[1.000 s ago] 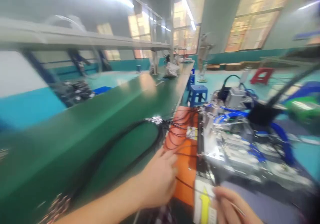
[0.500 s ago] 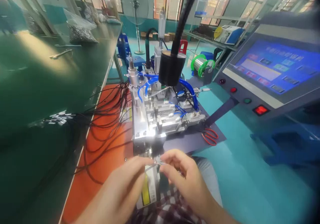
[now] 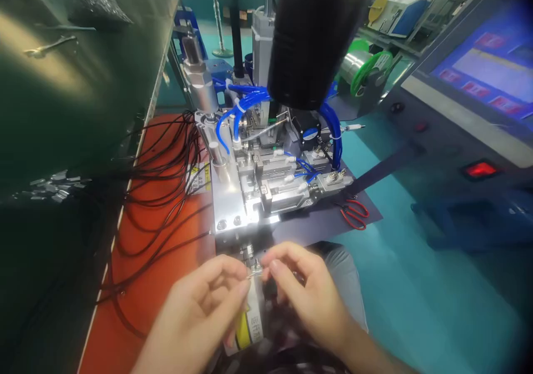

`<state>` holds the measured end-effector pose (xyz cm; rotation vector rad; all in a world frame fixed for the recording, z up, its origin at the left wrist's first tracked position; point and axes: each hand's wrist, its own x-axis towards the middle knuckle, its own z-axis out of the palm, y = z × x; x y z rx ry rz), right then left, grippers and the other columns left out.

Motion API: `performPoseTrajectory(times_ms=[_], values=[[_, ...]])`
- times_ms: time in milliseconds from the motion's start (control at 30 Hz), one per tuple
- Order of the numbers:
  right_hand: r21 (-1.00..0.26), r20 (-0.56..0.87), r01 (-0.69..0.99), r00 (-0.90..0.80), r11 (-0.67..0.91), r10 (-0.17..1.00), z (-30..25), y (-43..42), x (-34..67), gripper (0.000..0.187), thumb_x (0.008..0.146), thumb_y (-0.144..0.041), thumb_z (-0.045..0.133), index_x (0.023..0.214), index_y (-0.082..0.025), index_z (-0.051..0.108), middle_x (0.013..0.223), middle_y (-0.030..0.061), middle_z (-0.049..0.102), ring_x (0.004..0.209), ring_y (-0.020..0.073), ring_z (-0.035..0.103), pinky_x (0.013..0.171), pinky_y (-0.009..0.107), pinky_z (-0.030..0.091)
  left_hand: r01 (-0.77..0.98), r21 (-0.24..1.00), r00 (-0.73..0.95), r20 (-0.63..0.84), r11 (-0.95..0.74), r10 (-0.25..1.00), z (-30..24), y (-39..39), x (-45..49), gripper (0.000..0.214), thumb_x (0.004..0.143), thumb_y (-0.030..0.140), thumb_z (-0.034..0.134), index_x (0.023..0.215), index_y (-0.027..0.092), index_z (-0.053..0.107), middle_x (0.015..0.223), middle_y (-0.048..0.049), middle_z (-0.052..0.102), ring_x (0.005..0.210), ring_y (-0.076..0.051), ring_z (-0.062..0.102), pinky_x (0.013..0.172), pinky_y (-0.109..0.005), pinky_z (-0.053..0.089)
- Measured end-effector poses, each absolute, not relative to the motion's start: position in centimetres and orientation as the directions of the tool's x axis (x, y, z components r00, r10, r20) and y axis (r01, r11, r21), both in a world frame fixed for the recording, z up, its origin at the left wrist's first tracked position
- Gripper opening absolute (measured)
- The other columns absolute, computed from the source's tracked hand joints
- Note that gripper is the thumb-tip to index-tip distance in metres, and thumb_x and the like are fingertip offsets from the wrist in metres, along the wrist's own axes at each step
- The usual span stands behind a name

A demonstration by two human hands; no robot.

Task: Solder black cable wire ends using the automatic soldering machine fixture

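Observation:
Above my lap, my left hand (image 3: 208, 302) pinches a thin silvery wire-like piece (image 3: 255, 273) between thumb and forefinger. My right hand (image 3: 306, 285) faces it from the other side, fingers curled, with thumb and forefinger closed at the piece's right end. The piece is small and blurred, so its exact kind does not show. Just beyond my fingertips is the front of a metal machine (image 3: 237, 196) with a brightly lit plate, cylinders and blue air hoses (image 3: 250, 97). A yellow-and-white label (image 3: 250, 327) lies below the piece, partly behind my left hand.
Black cables (image 3: 166, 179) run across an orange mat (image 3: 100, 329) on the left. Small metal parts (image 3: 60, 186) and a wrench (image 3: 52, 46) lie on the dark green table. Red-handled scissors (image 3: 355, 214), a wire spool (image 3: 360, 65) and a control screen (image 3: 491, 68) are on the right. A black cylinder (image 3: 312, 40) hangs overhead.
My view has tipped down and nearer to the machine. The left hand's fingers have turned to show the thumb pinching; both hands stay close together around the silvery piece.

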<state>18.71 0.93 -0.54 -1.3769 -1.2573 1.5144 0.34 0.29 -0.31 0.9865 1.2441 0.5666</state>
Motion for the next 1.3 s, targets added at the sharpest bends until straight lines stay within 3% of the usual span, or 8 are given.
performPoseTrajectory(times_ms=[167, 233, 333, 533, 700, 1000, 1133, 1300], values=[[-0.953, -0.281, 0.169, -0.191, -0.250, 0.941, -0.3, 1.1, 18.1, 0.011, 0.086, -0.027, 0.062, 0.083, -0.018, 0.067, 0.064, -0.0032, 0.057, 0.058, 0.0114, 0.051, 0.058, 0.023, 0.043, 0.085, 0.802, 0.217, -0.595, 0.592, 0.774, -0.1, 0.7, 0.5, 0.048, 0.066, 0.063, 0.075, 0.083, 0.020, 0.062, 0.051, 0.0024, 0.059, 0.040, -0.011, 0.051, 0.034, -0.017, 0.031], [-0.954, -0.281, 0.160, -0.185, -0.254, 0.942, -0.2, 1.2, 17.8, 0.008, 0.083, -0.024, 0.063, 0.079, -0.018, 0.065, 0.061, -0.0044, 0.054, 0.057, 0.0111, 0.050, 0.058, 0.023, 0.043, 0.087, 0.787, 0.214, -0.613, 0.610, 0.761, -0.1, 0.6, 0.4, 0.046, 0.070, 0.061, 0.074, 0.086, 0.020, 0.062, 0.054, 0.0023, 0.060, 0.043, -0.012, 0.055, 0.037, -0.018, 0.035], [-0.958, -0.277, 0.126, -0.190, -0.256, 0.942, -0.3, 1.3, 17.5, 0.010, 0.084, -0.023, 0.062, 0.076, -0.018, 0.063, 0.061, -0.0047, 0.055, 0.056, 0.0105, 0.049, 0.056, 0.022, 0.042, 0.100, 0.796, 0.218, -0.603, 0.597, 0.768, 0.1, 0.4, 0.3, 0.040, 0.079, 0.057, 0.070, 0.091, 0.020, 0.062, 0.054, 0.0050, 0.056, 0.043, -0.008, 0.050, 0.037, -0.015, 0.029], [-0.961, -0.275, 0.059, -0.211, -0.269, 0.938, -0.6, 1.1, 17.5, 0.009, 0.086, -0.024, 0.063, 0.080, -0.019, 0.065, 0.067, -0.0032, 0.062, 0.057, 0.0099, 0.049, 0.056, 0.022, 0.042, -0.008, 0.787, 0.214, -0.601, 0.617, 0.770, 0.7, 0.4, 0.3, 0.043, 0.074, 0.057, 0.074, 0.091, 0.019, 0.062, 0.050, 0.0084, 0.050, 0.039, -0.004, 0.038, 0.037, -0.014, 0.023], [-0.977, -0.204, 0.093, -0.131, -0.193, 0.970, -0.6, 1.0, 17.3, 0.003, 0.078, -0.021, 0.069, 0.080, -0.018, 0.068, 0.064, -0.0040, 0.060, 0.059, 0.0106, 0.052, 0.060, 0.021, 0.046, -0.010, 0.785, 0.235, -0.600, 0.619, 0.764, 0.5, 0.3, 0.1, 0.041, 0.078, 0.057, 0.073, 0.092, 0.019, 0.062, 0.051, 0.0083, 0.051, 0.041, -0.004, 0.039, 0.039, -0.014, 0.024], [-0.982, -0.189, 0.041, -0.083, -0.186, 0.978, -0.9, 0.6, 16.2, 0.009, 0.082, -0.022, 0.065, 0.074, -0.018, 0.064, 0.065, -0.0020, 0.063, 0.060, 0.0114, 0.055, 0.058, 0.021, 0.047, -0.110, 0.777, 0.224, -0.588, 0.620, 0.777, 0.7, 0.4, 0.6, 0.040, 0.078, 0.057, 0.073, 0.089, 0.020, 0.062, 0.043, 0.0087, 0.049, 0.039, -0.005, 0.035, 0.041, -0.015, 0.023], [-0.984, -0.149, 0.104, -0.014, -0.147, 0.989, -1.1, -0.4, 15.3, 0.012, 0.084, -0.021, 0.061, 0.073, -0.018, 0.060, 0.066, -0.0017, 0.061, 0.062, 0.0121, 0.056, 0.061, 0.023, 0.046, -0.186, 0.767, 0.187, -0.586, 0.614, 0.789, 0.7, 0.3, 1.0, 0.041, 0.072, 0.057, 0.077, 0.086, 0.021, 0.062, 0.044, 0.0087, 0.051, 0.039, -0.005, 0.037, 0.044, -0.016, 0.028], [-0.974, -0.120, 0.197, -0.045, -0.109, 0.992, -1.2, -0.8, 15.2, 0.014, 0.086, -0.021, 0.055, 0.072, -0.019, 0.055, 0.063, -0.0032, 0.054, 0.058, 0.0119, 0.051, 0.058, 0.024, 0.042, -0.190, 0.794, 0.167, -0.554, 0.578, 0.816, 0.4, 0.2, 1.2, 0.041, 0.072, 0.055, 0.079, 0.085, 0.020, 0.063, 0.044, 0.0098, 0.047, 0.039, -0.004, 0.035, 0.044, -0.015, 0.030]])
